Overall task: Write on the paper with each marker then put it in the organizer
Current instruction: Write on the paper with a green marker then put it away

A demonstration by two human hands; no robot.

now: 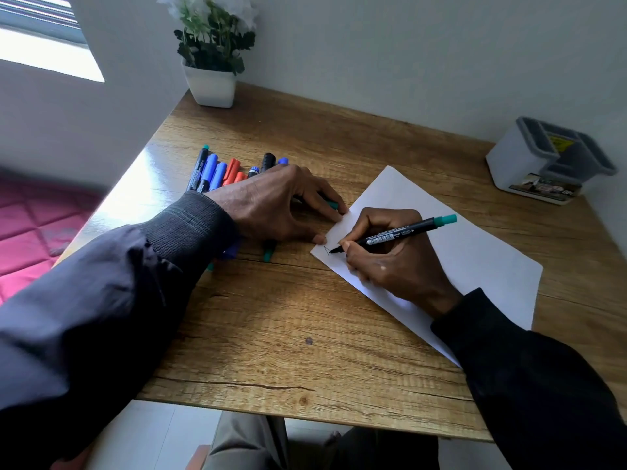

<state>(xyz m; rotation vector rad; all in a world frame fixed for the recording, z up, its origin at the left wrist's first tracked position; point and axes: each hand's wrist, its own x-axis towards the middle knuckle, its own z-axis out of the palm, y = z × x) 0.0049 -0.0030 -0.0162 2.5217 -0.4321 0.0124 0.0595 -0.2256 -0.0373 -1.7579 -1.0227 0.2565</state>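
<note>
My right hand (393,256) grips a black marker with a green end (403,231), its tip touching the left corner of the white paper (475,252), where a small mark shows. My left hand (274,206) lies across the table with straight fingertips pressing the paper's left edge; a green cap (333,205) shows under its fingers. Behind and under that hand lies a row of several markers (217,171) in blue, red, black and green. The grey-and-white organizer (546,161) stands at the far right of the table, apart from both hands.
A white pot with a plant (211,83) stands at the table's back left corner against the wall. The wooden table (305,334) ends close to my body at the front. A pink quilted surface (30,232) lies to the left, below the table.
</note>
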